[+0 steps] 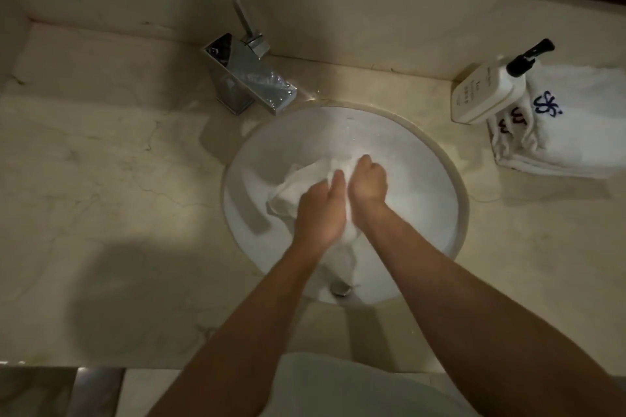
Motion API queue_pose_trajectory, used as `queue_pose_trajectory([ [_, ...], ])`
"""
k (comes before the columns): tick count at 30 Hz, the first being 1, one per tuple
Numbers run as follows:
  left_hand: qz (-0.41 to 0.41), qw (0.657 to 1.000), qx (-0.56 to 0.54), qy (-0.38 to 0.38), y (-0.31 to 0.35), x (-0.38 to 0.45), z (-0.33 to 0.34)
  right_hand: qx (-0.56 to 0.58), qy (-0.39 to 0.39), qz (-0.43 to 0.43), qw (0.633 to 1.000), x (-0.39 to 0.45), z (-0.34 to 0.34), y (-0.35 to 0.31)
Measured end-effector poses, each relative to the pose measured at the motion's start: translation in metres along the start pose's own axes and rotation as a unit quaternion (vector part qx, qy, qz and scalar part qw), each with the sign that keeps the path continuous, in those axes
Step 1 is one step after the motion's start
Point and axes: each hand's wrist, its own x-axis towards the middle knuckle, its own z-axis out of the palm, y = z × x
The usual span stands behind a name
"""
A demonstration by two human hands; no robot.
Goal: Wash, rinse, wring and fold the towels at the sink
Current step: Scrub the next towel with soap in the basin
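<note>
Nearest the near edge of the marble counter, two bare forearms reach forward over the round white sink, whose drain sits at its near side. Both hands meet over the middle of the basin on one white towel. The left hand lies over the bunched cloth with its fingers curled down round it, and the right hand is closed on the same bundle just beside it, knuckles up; a tail of cloth hangs from between the palms toward the drain. With the hands so close together and gripping from opposite sides, this looks like rubbing or wringing, held over the bowl so the water drops into the sink and not onto the counter; which of the two steps it is I cannot tell. No stream is visible from the square chrome faucet at the sink's far-left rim, its lever raised behind it. At the far-right corner of the counter stands a white pump bottle, touching a stack of folded towels with blue and red emblems, probably kept well apart from the basin to stay dry.
</note>
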Motion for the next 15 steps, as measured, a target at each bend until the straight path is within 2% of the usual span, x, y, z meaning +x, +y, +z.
queue_pose_trajectory([
  [2, -0.060, 0.998, 0.002, -0.010, -0.005, 0.027, -0.011, -0.052, -0.062, -0.086, 0.993, -0.027, 0.005, 0.008],
  [4, -0.061, 0.997, -0.032, -0.023, -0.011, 0.031, -0.019, -0.062, -0.084, -0.123, 0.987, -0.044, 0.003, 0.013],
  [6, -0.028, 0.998, -0.045, -0.022, -0.009, 0.012, -0.013, -0.046, -0.035, -0.072, 0.996, -0.028, -0.002, 0.004],
  [8, -0.018, 0.998, -0.061, -0.014, -0.003, -0.009, -0.002, 0.029, 0.015, 0.014, 0.999, -0.007, -0.005, -0.003],
  [10, -0.022, 0.999, -0.030, 0.014, 0.002, -0.004, 0.002, 0.081, 0.017, 0.062, 0.995, -0.007, -0.002, 0.004],
  [12, -0.093, 0.994, -0.051, 0.042, 0.002, 0.019, -0.006, 0.038, -0.039, -0.002, 0.999, -0.030, 0.004, 0.015],
  [13, -0.144, 0.983, -0.103, 0.046, 0.001, 0.028, -0.011, -0.002, -0.073, -0.042, 0.996, -0.043, 0.005, 0.019],
  [14, -0.187, 0.967, -0.167, 0.038, -0.002, 0.032, -0.013, -0.037, -0.083, -0.068, 0.994, -0.050, 0.004, 0.018],
  [15, -0.194, 0.962, -0.191, 0.022, -0.005, 0.031, -0.012, -0.065, -0.059, -0.083, 0.993, -0.048, 0.005, 0.015],
])
